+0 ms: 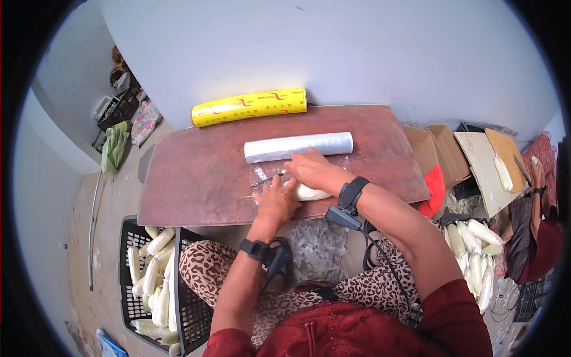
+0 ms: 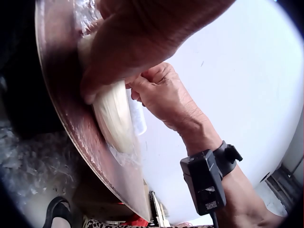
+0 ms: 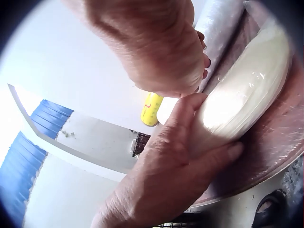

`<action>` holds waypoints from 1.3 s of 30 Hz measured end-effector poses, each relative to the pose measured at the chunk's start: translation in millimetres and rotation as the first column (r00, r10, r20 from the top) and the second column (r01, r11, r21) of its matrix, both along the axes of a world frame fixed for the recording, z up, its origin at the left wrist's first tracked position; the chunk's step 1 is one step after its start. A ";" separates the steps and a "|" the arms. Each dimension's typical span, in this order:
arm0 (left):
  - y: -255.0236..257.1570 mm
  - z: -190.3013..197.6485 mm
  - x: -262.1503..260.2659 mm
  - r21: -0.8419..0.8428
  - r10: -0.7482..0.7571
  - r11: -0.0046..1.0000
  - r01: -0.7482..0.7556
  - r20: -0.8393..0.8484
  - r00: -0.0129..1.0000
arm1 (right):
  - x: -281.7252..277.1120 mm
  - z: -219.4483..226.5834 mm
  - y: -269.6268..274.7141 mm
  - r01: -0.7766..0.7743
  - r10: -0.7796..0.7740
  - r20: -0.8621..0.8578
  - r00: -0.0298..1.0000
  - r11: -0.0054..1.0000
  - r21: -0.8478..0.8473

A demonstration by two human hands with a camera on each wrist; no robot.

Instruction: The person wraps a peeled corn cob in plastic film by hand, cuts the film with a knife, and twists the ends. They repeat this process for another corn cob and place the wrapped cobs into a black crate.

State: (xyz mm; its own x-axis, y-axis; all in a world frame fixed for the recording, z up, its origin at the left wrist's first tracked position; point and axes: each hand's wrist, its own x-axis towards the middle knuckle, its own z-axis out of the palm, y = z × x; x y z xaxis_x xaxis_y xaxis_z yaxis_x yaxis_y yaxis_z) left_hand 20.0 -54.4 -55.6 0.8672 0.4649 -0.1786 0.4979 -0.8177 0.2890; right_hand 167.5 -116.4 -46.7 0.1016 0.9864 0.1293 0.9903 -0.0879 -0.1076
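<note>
A pale ear of corn lies under clear film near the table's front edge. My left hand grips its left end, the thumb along the near side in the right wrist view. Just beyond the corn, my right hand has its fingers curled at the clear film, which it seems to pinch; the fingertips are partly hidden. A thin dark item shows between the hands; what holds it is unclear. The film roll lies behind both hands. The corn looks glossy with film.
A yellow printed roll lies along the back edge of the red-brown table. A black crate of corn stands at the front left. Cardboard boxes, more corn and another person's arm are on the right.
</note>
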 end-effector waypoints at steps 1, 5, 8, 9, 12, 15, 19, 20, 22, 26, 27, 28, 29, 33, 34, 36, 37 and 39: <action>0.1 -0.2 -0.4 -0.004 0.001 1.000 -0.001 0.000 1.000 | -1.3 1.0 1.2 -0.011 0.011 0.048 0.999 1.000 -0.006; 1.8 -10.6 -1.6 0.018 -0.005 1.000 0.004 0.044 0.999 | -4.6 5.6 7.4 0.022 -0.014 0.098 0.995 0.997 -0.079; 0.0 -10.0 -2.6 0.040 -0.012 0.999 0.009 0.077 0.997 | -4.5 6.4 5.6 0.043 -0.035 0.091 0.995 0.996 -0.084; -1.1 -9.3 -3.3 0.034 -0.014 0.999 0.010 0.100 0.995 | -3.1 2.6 5.0 0.057 -0.050 0.083 0.995 0.995 -0.083; -1.8 -8.0 -5.2 0.027 -0.022 0.999 0.018 0.144 0.989 | 8.1 -5.9 -0.4 0.075 -0.070 0.048 0.996 0.991 -0.108; -0.6 -9.5 -4.7 0.038 -0.027 0.999 0.022 0.138 0.990 | 17.9 -15.0 -15.9 0.043 -0.043 0.029 0.999 0.999 0.024; 0.4 -10.4 -4.8 0.036 -0.019 0.999 0.014 0.135 0.991 | 30.6 -22.2 -46.1 0.061 -0.057 -0.037 0.998 0.992 0.111; 0.8 -10.6 -5.2 0.035 -0.017 0.999 0.012 0.136 0.991 | 35.4 -23.4 -54.2 0.065 -0.062 -0.026 0.998 0.993 0.100; 0.8 -10.5 -5.7 0.034 -0.020 0.999 0.015 0.138 0.990 | 46.2 -23.2 -70.7 0.077 -0.077 -0.004 0.997 0.994 0.079; -0.5 -3.0 -3.5 -0.016 -0.005 1.000 0.006 0.070 0.998 | 61.3 -6.9 -108.7 0.167 -0.182 -0.084 0.980 0.973 -0.156; 0.3 -3.8 -3.1 -0.013 -0.005 1.000 0.006 0.070 0.998 | 67.9 -12.6 -120.4 0.168 -0.177 -0.090 0.980 0.980 -0.103; 1.1 -5.6 -2.8 -0.010 -0.003 1.000 0.004 0.071 0.998 | 76.1 -20.4 -132.7 0.168 -0.172 -0.096 0.980 0.985 -0.049; 2.0 -7.5 -2.9 -0.008 -0.002 1.000 0.002 0.070 0.998 | 83.7 -28.0 -145.5 0.157 -0.157 -0.049 0.986 0.988 -0.005; 4.9 -11.4 -2.8 -0.001 -0.013 1.000 0.013 0.077 0.997 | 108.5 -33.1 -189.5 0.222 -0.225 -0.056 0.973 0.973 -0.059; 4.9 -11.0 -2.9 0.003 -0.015 1.000 0.015 0.075 0.997 | 120.5 -45.8 -203.7 0.223 -0.224 -0.048 0.973 0.975 -0.020; 3.6 -7.9 -3.1 0.003 -0.012 1.000 0.012 0.064 0.998 | 132.1 -48.6 -226.6 0.247 -0.246 -0.084 0.965 0.969 -0.002; 2.2 -4.3 -3.3 -0.002 -0.008 1.000 0.008 0.056 0.998 | 133.0 -39.2 -238.2 0.269 -0.270 -0.127 0.954 0.963 -0.023; -0.7 -2.0 -3.0 0.033 -0.003 0.999 0.001 0.053 0.999 | 133.6 -28.4 -254.8 0.332 -0.340 -0.159 0.927 0.940 -0.075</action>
State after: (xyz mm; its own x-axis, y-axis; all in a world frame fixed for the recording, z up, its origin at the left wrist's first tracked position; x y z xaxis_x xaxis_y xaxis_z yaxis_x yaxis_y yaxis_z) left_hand 17.0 -55.1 -57.6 0.8759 0.4680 -0.1169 0.4809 -0.8281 0.2881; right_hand 301.0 -371.3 -75.1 0.4439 0.8953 0.0371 0.8700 -0.4207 -0.2569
